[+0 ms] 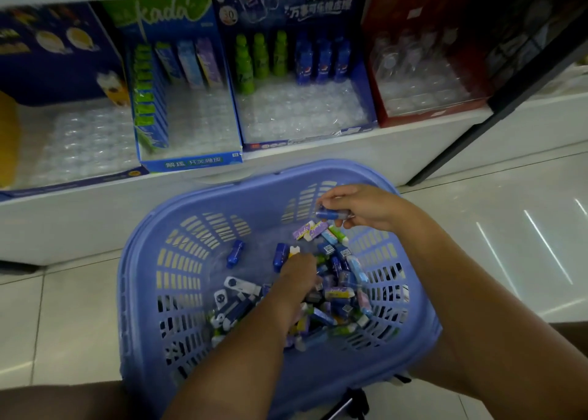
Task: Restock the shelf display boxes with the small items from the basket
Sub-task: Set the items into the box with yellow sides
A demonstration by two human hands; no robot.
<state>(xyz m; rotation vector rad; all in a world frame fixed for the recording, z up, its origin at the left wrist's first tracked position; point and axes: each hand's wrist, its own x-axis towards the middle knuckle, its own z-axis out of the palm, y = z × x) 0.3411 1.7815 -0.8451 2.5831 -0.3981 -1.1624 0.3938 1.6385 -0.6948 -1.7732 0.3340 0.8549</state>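
The small items [337, 292] lie heaped in the right half of the basket [140, 228], dozens of them, so plenty is left to shelve. The right hand [362, 206] hovers over the basket's far rim, pinching a blue bottle-shaped eraser [332, 215]. The left hand [297, 276] is down in the heap, fingertips buried; whether it grips anything, I cannot tell. Straight beyond the basket, the bottle box [302, 111] shows one row at its back, green and blue, with bare clear tray in front. Beyond the basket's far left corner, the kada box [191, 162] has one green column and a few packs. Early days, by my reckoning: most slots are unfilled.
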